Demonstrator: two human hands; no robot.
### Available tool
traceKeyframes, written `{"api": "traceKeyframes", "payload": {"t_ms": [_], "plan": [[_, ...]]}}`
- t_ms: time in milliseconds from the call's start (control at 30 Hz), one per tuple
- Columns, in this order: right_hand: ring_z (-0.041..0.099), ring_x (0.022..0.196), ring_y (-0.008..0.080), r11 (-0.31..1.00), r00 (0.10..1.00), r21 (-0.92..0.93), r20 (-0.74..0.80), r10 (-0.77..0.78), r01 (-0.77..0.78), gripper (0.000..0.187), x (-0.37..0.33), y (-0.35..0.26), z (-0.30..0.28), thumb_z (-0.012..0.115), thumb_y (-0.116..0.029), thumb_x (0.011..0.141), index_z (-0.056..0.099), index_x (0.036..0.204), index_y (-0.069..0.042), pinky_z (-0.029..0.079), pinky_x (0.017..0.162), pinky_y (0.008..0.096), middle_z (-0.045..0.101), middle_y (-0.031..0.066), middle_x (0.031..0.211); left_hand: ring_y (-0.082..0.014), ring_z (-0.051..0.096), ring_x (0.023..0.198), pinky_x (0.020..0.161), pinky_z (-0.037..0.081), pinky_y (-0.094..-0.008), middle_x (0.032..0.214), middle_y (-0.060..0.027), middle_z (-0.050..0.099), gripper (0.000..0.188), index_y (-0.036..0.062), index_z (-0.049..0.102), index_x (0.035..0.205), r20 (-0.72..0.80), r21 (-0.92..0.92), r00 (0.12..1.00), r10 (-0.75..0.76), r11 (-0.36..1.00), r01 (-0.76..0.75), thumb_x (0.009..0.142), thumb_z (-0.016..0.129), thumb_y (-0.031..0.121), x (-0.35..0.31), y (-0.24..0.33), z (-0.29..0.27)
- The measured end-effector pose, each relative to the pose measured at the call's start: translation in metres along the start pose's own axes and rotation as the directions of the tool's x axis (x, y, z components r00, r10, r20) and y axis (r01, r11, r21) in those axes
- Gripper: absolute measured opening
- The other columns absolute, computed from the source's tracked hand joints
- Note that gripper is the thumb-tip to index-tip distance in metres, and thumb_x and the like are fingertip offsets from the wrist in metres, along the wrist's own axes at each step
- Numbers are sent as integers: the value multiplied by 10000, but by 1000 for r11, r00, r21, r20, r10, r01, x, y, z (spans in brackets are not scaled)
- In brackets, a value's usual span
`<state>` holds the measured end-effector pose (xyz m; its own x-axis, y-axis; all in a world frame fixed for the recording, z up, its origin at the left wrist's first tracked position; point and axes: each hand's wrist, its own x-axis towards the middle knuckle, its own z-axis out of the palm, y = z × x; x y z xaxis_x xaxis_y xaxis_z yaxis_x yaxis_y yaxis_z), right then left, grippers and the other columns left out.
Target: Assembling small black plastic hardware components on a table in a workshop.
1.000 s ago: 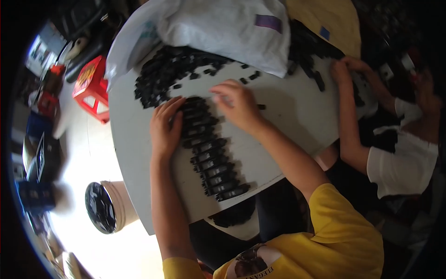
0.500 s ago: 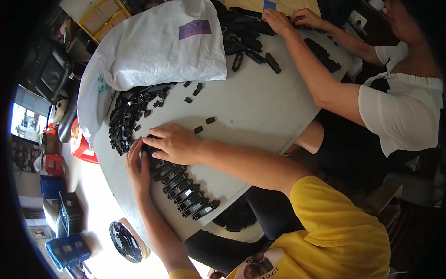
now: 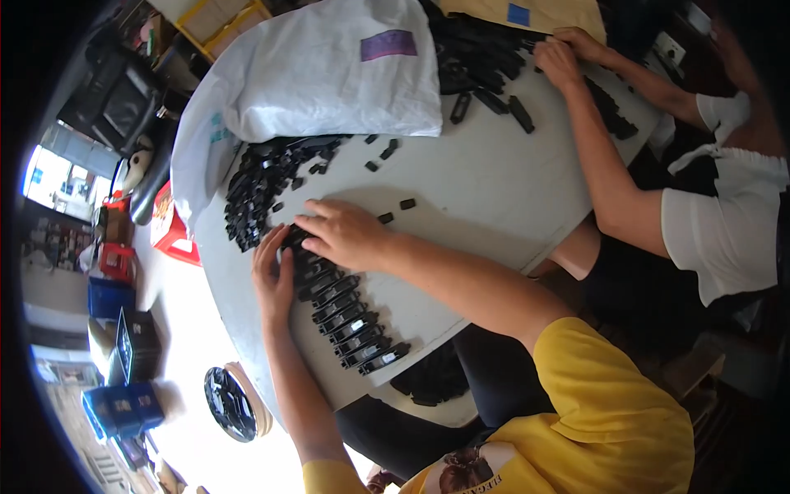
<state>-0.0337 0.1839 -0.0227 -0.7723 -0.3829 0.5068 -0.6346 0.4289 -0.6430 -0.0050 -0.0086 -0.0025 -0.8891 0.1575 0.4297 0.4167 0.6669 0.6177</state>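
A row of black plastic parts [image 3: 350,317] lies side by side on the grey-white table, running from its near edge toward my hands. At the row's far end, my left hand [image 3: 271,272] is curled with fingertips and thumb around a small black plastic part [image 3: 294,237]. My right hand [image 3: 350,233] reaches in from the right, its thumb and forefinger on the same part; its other fingers are spread. The fingers partly hide how the part sits. Just beyond my hands is a heap of small black pieces [image 3: 255,185]. Two loose black pieces [image 3: 407,203] lie right of my right hand.
A white woven sack [image 3: 329,82] covers the table's far left. Black elongated parts [image 3: 477,66] are piled beside it. At the far right, a co-worker's hands [image 3: 559,64] handle black parts. A red crate [image 3: 173,230] and blue bins [image 3: 123,414] stand left of the table.
The whole view has shifted, so the table and sack sit further right and higher. My hands stay together at the row's far end. The co-worker's hands have come closer together.
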Motion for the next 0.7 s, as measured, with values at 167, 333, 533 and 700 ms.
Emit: {"api": "traceKeyframes", "payload": {"t_ms": [167, 333, 533, 700], "plan": [[516, 1156, 363, 995, 999, -91, -10, -30, 29, 407, 1, 6, -7, 579, -322, 898, 600, 1202, -53, 408, 987, 430, 533, 210, 1259, -258, 525, 1176, 1024, 373, -361, 1233, -110, 607, 331, 76, 642, 1175, -12, 1, 1000, -9, 1000, 9, 849, 586, 66, 1, 2, 1], [522, 1144, 349, 951, 997, -308, -80, -14, -11, 363, 5, 17, -20, 583, -309, 895, 621, 1145, -48, 409, 980, 428, 535, 188, 1265, -270, 529, 1160, 1013, 380, -362, 1221, -109, 610, 325, 85, 645, 1171, -17, 25, 1000, -13, 1000, 14, 850, 590, 93, 2, 8, -1], [499, 1172, 348, 946, 995, -319, -95, 36, -65, 340, 5, 25, -33, 582, -268, 899, 617, 1139, -30, 390, 998, 425, 532, 188, 1270, -287, 543, 1127, 990, 401, -364, 1196, -106, 621, 312, 74, 650, 1138, -49, 46, 999, 23, 999, -20, 830, 600, 92, 2, 6, 1], [498, 1174, 345, 939, 997, -341, -73, 18, -42, 335, 5, 28, -34, 589, -248, 897, 613, 1147, -26, 393, 993, 423, 534, 187, 1267, -286, 552, 1105, 971, 416, -373, 1178, -85, 634, 304, 96, 660, 1118, -61, 65, 998, 34, 997, -30, 819, 608, 102, 1, 5, 2]]}}
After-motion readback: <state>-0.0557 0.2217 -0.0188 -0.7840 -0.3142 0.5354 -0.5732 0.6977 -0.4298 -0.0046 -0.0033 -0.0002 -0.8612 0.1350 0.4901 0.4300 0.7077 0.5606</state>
